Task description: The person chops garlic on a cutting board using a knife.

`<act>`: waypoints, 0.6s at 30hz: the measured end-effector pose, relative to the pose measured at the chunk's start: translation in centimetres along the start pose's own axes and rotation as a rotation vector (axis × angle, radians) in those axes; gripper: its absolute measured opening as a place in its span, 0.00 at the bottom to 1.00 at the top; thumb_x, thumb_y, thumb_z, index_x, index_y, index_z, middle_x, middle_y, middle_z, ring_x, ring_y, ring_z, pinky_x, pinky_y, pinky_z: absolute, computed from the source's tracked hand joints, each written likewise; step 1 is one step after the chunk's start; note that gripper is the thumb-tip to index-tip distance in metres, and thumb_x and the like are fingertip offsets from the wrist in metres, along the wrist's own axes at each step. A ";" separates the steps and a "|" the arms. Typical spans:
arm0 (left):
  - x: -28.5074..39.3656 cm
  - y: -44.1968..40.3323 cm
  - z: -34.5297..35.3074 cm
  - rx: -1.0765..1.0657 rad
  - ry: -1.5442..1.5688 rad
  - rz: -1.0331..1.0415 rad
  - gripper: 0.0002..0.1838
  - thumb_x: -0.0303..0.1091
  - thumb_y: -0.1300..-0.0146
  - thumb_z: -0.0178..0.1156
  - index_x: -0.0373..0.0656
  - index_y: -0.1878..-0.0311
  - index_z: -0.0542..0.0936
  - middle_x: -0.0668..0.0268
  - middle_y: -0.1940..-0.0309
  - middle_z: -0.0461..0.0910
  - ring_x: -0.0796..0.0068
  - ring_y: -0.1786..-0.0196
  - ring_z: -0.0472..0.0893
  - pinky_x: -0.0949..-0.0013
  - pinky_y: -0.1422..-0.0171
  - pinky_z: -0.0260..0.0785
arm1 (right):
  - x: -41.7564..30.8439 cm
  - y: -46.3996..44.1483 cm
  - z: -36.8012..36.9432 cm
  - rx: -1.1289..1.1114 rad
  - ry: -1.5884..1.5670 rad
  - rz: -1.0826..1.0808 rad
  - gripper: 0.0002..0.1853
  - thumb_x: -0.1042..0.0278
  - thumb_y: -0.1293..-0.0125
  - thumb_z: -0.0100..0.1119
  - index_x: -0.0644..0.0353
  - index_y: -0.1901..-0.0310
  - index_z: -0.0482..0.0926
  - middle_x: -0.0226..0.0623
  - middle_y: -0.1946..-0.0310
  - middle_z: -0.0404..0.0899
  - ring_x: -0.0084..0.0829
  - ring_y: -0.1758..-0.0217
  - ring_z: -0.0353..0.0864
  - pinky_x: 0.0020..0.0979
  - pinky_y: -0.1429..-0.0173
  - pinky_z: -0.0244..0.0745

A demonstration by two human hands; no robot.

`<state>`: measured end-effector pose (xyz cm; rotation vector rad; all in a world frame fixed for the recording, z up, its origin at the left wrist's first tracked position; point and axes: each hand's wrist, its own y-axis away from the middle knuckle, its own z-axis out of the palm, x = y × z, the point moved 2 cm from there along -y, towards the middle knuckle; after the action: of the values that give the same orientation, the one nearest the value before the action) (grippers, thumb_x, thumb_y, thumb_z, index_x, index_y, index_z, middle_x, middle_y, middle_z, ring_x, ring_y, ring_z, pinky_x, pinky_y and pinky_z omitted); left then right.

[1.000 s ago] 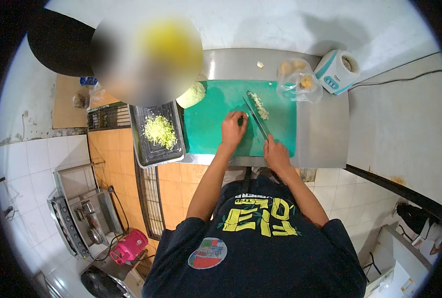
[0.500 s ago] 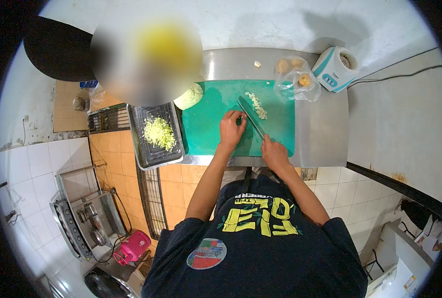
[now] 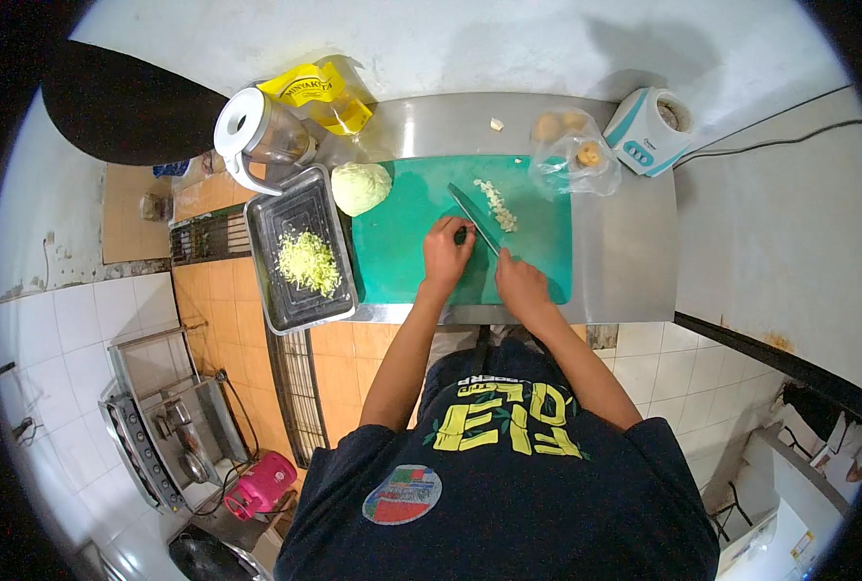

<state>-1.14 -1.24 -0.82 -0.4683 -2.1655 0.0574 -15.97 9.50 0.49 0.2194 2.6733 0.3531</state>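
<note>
My right hand (image 3: 523,286) is wrapped round the handle of a knife (image 3: 474,218), whose blade points up and left over the green cutting board (image 3: 392,261). Left of the blade, my left hand (image 3: 447,252) has its fingers curled together on the board, pinching something too small to make out. A row of chopped pale pieces (image 3: 496,205), which look like garlic, lies just right of the blade. At the board's upper left corner rests a pale green cabbage (image 3: 361,188).
Left of the board, a metal tray (image 3: 347,281) holds shredded cabbage (image 3: 308,263). Behind it stand a blender jug (image 3: 271,136) and a yellow pouch (image 3: 319,95). A plastic bag of round brown items (image 3: 576,155) and a white-teal blender base (image 3: 649,134) are at the back right.
The knife and my right hand have shifted left, with the blade nearer my left hand. My left hand keeps its curled pose. The jug and pouch, blurred out before, now show clearly.
</note>
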 end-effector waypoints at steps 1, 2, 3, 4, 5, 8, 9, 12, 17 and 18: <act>0.0 0.2 0.0 0.005 -0.003 0.009 0.05 0.29 0.38 0.71 0.41 0.61 0.87 0.58 0.61 0.87 0.54 0.56 0.86 0.55 0.51 0.79 | -0.2 0.3 0.0 0.014 -0.006 -0.011 0.13 0.65 0.23 0.53 0.64 0.45 0.74 0.59 0.68 0.86 0.62 0.64 0.89 0.60 0.61 0.84; -0.1 0.1 0.0 0.013 -0.007 0.022 0.05 0.29 0.38 0.72 0.41 0.61 0.87 0.58 0.61 0.87 0.53 0.57 0.86 0.55 0.52 0.79 | -0.1 0.8 0.0 -0.032 -0.014 0.017 0.13 0.64 0.22 0.53 0.64 0.44 0.74 0.59 0.69 0.86 0.62 0.64 0.89 0.60 0.61 0.84; -0.3 0.0 0.1 0.022 -0.010 0.031 0.05 0.29 0.38 0.72 0.41 0.61 0.87 0.58 0.61 0.87 0.53 0.57 0.86 0.55 0.52 0.79 | 0.6 1.7 0.0 -0.080 -0.020 0.044 0.14 0.64 0.21 0.52 0.64 0.43 0.74 0.59 0.69 0.86 0.62 0.64 0.89 0.59 0.60 0.84; -0.2 -0.1 0.0 0.028 -0.011 0.029 0.05 0.29 0.38 0.72 0.41 0.61 0.87 0.57 0.61 0.87 0.53 0.57 0.86 0.55 0.52 0.79 | 1.3 3.0 0.1 -0.133 -0.025 0.069 0.15 0.63 0.21 0.52 0.64 0.42 0.74 0.59 0.69 0.86 0.62 0.64 0.89 0.59 0.60 0.84; -0.1 -0.1 0.0 0.034 -0.012 0.023 0.05 0.30 0.38 0.72 0.41 0.61 0.87 0.57 0.61 0.87 0.53 0.57 0.86 0.54 0.52 0.79 | 2.1 4.4 0.1 -0.141 -0.012 0.071 0.15 0.62 0.20 0.52 0.64 0.42 0.74 0.59 0.69 0.86 0.62 0.65 0.88 0.59 0.60 0.84; 0.0 0.1 0.0 0.034 -0.011 0.015 0.05 0.30 0.38 0.72 0.41 0.61 0.87 0.57 0.62 0.87 0.53 0.58 0.86 0.54 0.53 0.79 | 3.1 7.9 -1.7 -0.170 0.010 0.081 0.17 0.60 0.20 0.52 0.65 0.40 0.74 0.59 0.70 0.85 0.62 0.65 0.88 0.60 0.59 0.83; 0.0 -0.1 0.0 0.029 -0.010 0.019 0.05 0.30 0.38 0.72 0.41 0.62 0.87 0.57 0.62 0.87 0.53 0.58 0.86 0.54 0.53 0.79 | 3.0 8.3 -2.5 -0.182 0.001 0.086 0.17 0.60 0.20 0.53 0.65 0.39 0.75 0.59 0.70 0.85 0.62 0.65 0.88 0.60 0.59 0.83; 0.0 -0.1 -0.1 0.004 -0.023 0.014 0.05 0.30 0.37 0.72 0.41 0.61 0.87 0.57 0.63 0.86 0.53 0.58 0.86 0.55 0.53 0.79 | 2.7 8.7 -4.0 -0.150 -0.024 0.097 0.17 0.60 0.20 0.52 0.64 0.41 0.75 0.60 0.69 0.85 0.63 0.65 0.88 0.61 0.58 0.83; -0.1 0.1 0.2 0.014 -0.032 0.008 0.06 0.31 0.36 0.70 0.41 0.59 0.86 0.57 0.59 0.88 0.53 0.56 0.87 0.55 0.49 0.80 | 2.8 7.9 -3.7 -0.036 -0.082 0.099 0.16 0.59 0.20 0.53 0.62 0.42 0.76 0.60 0.69 0.85 0.63 0.65 0.88 0.62 0.59 0.82; -0.1 0.0 0.2 0.010 -0.039 0.012 0.06 0.31 0.36 0.70 0.41 0.58 0.86 0.57 0.59 0.88 0.54 0.56 0.87 0.55 0.50 0.80 | 2.7 7.4 -3.6 -0.047 -0.100 0.102 0.16 0.59 0.20 0.53 0.62 0.42 0.76 0.60 0.69 0.85 0.63 0.64 0.88 0.62 0.59 0.82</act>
<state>-1.30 -1.25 -1.00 -0.4778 -2.2002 0.0847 -19.24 16.40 4.69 0.3500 2.5586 0.4248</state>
